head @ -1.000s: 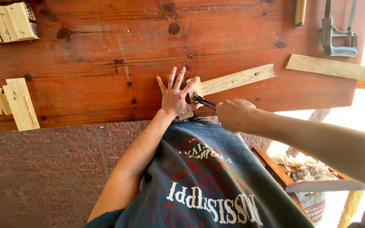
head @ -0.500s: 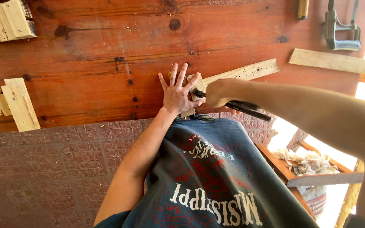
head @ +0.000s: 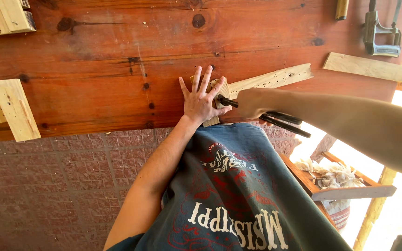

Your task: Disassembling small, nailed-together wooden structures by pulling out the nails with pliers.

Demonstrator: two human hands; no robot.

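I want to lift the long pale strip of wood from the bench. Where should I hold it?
Grip the long pale strip near its far free end, coming from above across its narrow width. That end lies bare on the bench; the near end is crowded by the left hand and right hand.

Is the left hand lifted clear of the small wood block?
No, the left hand lies flat with fingers spread on the small wood block on the workbench.

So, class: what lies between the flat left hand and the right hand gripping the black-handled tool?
In the head view, the tool's dark jaws and the small wood block under the left hand lie before the right hand.
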